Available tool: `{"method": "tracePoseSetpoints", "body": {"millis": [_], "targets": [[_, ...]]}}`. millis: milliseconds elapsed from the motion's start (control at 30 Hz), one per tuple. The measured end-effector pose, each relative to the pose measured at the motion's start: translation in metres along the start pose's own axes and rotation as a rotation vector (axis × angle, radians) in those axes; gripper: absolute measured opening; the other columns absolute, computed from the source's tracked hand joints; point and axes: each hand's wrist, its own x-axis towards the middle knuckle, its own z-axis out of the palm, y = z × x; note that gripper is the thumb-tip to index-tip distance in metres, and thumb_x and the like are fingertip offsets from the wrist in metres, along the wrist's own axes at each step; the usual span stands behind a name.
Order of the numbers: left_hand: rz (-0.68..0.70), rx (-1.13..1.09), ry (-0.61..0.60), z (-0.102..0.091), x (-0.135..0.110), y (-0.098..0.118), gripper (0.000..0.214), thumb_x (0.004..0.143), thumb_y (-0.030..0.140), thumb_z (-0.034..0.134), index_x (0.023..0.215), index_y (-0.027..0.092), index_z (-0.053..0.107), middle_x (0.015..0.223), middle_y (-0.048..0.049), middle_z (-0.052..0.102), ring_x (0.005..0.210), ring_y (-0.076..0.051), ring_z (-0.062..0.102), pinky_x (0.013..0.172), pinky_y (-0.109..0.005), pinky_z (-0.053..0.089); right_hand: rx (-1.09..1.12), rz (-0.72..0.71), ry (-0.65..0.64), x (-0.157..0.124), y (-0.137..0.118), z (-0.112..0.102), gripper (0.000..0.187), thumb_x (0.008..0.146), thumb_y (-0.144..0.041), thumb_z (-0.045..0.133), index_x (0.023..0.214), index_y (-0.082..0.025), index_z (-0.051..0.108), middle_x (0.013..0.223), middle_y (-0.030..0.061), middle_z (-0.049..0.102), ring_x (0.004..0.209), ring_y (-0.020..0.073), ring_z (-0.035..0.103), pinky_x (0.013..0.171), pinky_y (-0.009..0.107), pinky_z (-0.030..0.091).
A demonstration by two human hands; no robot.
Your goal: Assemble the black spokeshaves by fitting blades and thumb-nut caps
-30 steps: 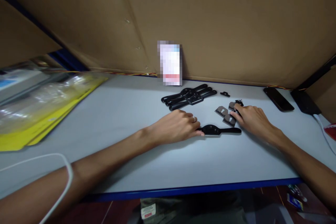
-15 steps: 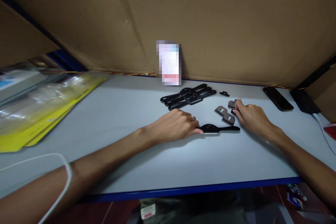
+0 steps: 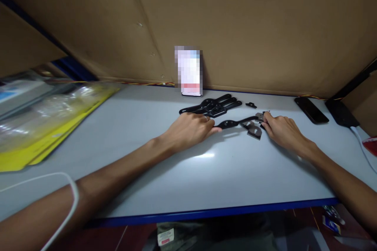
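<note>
My left hand (image 3: pixel 196 126) is closed around one end of a black spokeshave body (image 3: pixel 229 124), tilted and lifted off the table, its far handle reaching toward my right fingers. My right hand (image 3: pixel 279 125) pinches a grey spokeshave blade (image 3: pixel 259 117) at the fingertips. Some dark and shiny small parts beside the fingertips are partly hidden. Just below lie more slotted blades (image 3: pixel 255 132), partly covered by the spokeshave handle. Several black spokeshave bodies (image 3: pixel 218 106) lie in an overlapping pile behind my left hand. A small black cap piece (image 3: pixel 251 105) rests behind the blades.
A lit phone (image 3: pixel 191 72) leans on the back panel. A dark phone (image 3: pixel 311 110) and a black device with a white cable (image 3: pixel 341 113) lie at the right. Plastic bags (image 3: pixel 64 104) on yellow sheets (image 3: pixel 41 149) cover the left. A white cord (image 3: pixel 75 192) crosses my left forearm.
My left hand has moved up and left, raising and tilting the spokeshave body so its far handle meets the blades by my right fingers. My right hand stays nearly still.
</note>
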Motion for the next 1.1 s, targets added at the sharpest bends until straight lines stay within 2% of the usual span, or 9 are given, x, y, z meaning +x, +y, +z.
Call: {"method": "tracePoseSetpoints", "body": {"millis": [100,200,400,633,767,933,1100], "targets": [[-0.125,0.074,-0.044,-0.001,0.003,-0.003,0.065,0.108,0.051,0.023,0.074,0.016,0.065,0.07,-0.0094,0.069,0.061,-0.019,0.062,0.053,-0.03,0.025,0.005,0.004,-0.012,0.0,0.0,0.0,0.026,0.102,-0.029,0.034,0.109,-0.018,0.057,0.071,0.0089,0.064,0.056,0.0221,0.054,0.057,0.034,0.025],[-0.18,0.103,-0.104,0.0,0.004,-0.004,0.062,0.108,0.049,0.024,0.076,0.016,0.066,0.073,-0.0105,0.071,0.064,-0.021,0.064,0.052,-0.03,0.029,0.01,-0.005,-0.012,0.0,0.0,0.0,0.026,0.103,-0.029,0.034,0.109,-0.019,0.057,0.071,0.0088,0.064,0.057,0.0224,0.055,0.057,0.033,0.026],[-0.2,0.105,-0.112,0.004,0.002,-0.001,0.062,0.106,0.052,0.025,0.077,0.015,0.065,0.074,-0.0118,0.071,0.064,-0.021,0.065,0.052,-0.029,0.035,0.019,-0.016,-0.008,0.001,0.001,0.003,0.026,0.101,-0.029,0.035,0.109,-0.019,0.058,0.072,0.0092,0.065,0.056,0.0222,0.053,0.055,0.034,0.026],[-0.201,0.138,-0.14,0.001,0.004,0.006,0.04,0.103,0.045,0.042,0.09,0.015,0.064,0.083,-0.0112,0.072,0.076,-0.023,0.068,0.052,-0.027,0.035,0.051,-0.037,0.011,0.001,0.0,0.006,0.029,0.1,-0.026,0.031,0.11,-0.019,0.058,0.071,0.0094,0.064,0.054,0.0213,0.05,0.056,0.035,0.025],[-0.165,0.113,-0.14,-0.005,0.003,0.007,0.029,0.101,0.038,0.045,0.093,0.016,0.062,0.085,-0.0099,0.071,0.072,-0.021,0.067,0.049,-0.027,0.032,0.062,-0.045,0.011,0.001,0.001,0.008,0.029,0.101,-0.027,0.031,0.108,-0.019,0.057,0.072,0.0091,0.064,0.054,0.0209,0.05,0.057,0.035,0.024],[-0.172,0.097,-0.245,-0.019,0.001,0.008,0.022,0.096,0.031,0.047,0.091,0.017,0.063,0.083,-0.0097,0.071,0.069,-0.024,0.067,0.048,-0.029,0.032,0.033,-0.042,0.005,0.001,0.002,0.008,0.026,0.101,-0.026,0.032,0.107,-0.019,0.056,0.074,0.0097,0.065,0.055,0.0206,0.051,0.056,0.034,0.024],[-0.239,0.082,-0.293,-0.019,0.003,0.011,0.023,0.098,0.031,0.046,0.094,0.017,0.063,0.094,-0.0096,0.072,0.084,-0.026,0.07,0.055,-0.031,0.04,0.021,-0.033,-0.004,-0.001,-0.001,0.005,0.024,0.102,-0.025,0.033,0.107,-0.019,0.055,0.076,0.0089,0.067,0.057,0.02,0.053,0.056,0.033,0.023]]}}
